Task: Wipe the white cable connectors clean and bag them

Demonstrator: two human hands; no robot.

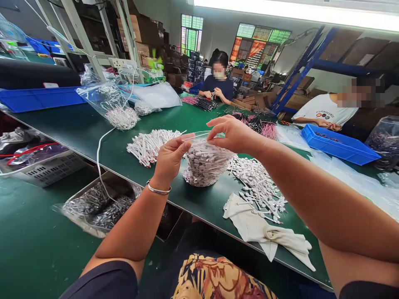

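Observation:
A clear plastic bag full of small white connector pieces stands upright on the green table in front of me. My left hand pinches the left side of its top edge between thumb and fingers. At the right side of the bag's top, my right hand has thumb and index finger closed on the edge, the other fingers stretched out. One pile of white cable pieces lies left of the bag, and another pile of white pieces lies to its right.
A cream cloth lies at the near table edge. Another filled bag, a white cord and a blue tray are farther off. Two people sit across the table. Below left stands a box of bagged parts.

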